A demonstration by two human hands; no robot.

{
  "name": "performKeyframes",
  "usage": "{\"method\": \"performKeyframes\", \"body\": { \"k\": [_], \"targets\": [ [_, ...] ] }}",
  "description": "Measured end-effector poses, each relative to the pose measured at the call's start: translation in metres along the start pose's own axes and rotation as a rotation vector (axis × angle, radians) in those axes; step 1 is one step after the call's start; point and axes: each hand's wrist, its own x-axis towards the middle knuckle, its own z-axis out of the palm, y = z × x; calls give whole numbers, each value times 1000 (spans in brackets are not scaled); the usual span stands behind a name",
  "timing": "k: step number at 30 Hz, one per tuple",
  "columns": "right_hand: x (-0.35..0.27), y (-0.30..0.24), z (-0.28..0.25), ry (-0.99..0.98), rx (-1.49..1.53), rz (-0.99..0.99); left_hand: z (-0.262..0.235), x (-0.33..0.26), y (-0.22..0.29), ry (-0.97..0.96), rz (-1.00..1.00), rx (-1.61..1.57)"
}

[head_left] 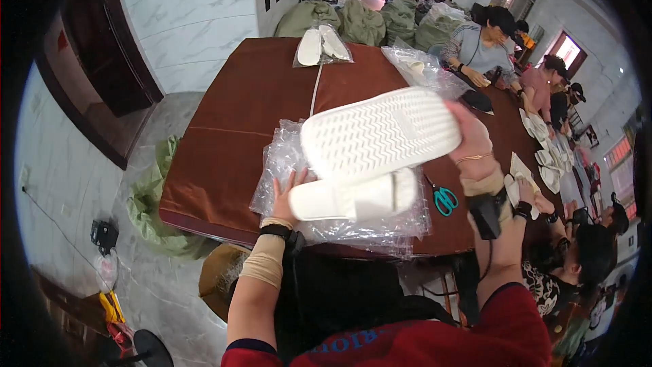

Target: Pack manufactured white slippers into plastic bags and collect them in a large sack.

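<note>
A white slipper (pixel 380 132) is raised over the table, its zigzag-patterned sole toward me. My right hand (pixel 472 129) grips its right end, a little blurred. Just below it a second white slipper (pixel 326 202) lies with its strap side up on a stack of clear plastic bags (pixel 278 163), partly covered by the raised one. My left hand (pixel 285 197) rests at that slipper's left end, its fingers spread over the bags; part of the palm is hidden behind the slipper. Teal-handled scissors (pixel 445 200) lie on the table right of the bags.
A brown cloth covers the long table (pixel 224 122). A bagged slipper pair (pixel 320 46) lies at its far edge, more plastic bags (pixel 428 71) at far right. Co-workers (pixel 485 44) sit along the right side with other white slippers (pixel 547 160). Green sacks (pixel 360 20) stand behind.
</note>
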Motion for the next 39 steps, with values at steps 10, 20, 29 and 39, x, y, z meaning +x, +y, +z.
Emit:
{"method": "performKeyframes", "body": {
  "k": [10,20,29,39],
  "targets": [
    [-43,246,-35,487,793,577,-26,15,20,-72,6,-53],
    [-59,194,24,242,-59,-115,-30,12,10,-130,19,40],
    [-49,139,15,387,-859,-284,-29,11,11,-124,33,109],
    [-127,162,10,720,-509,162,-37,12,11,-164,-64,-119]
  ]
}}
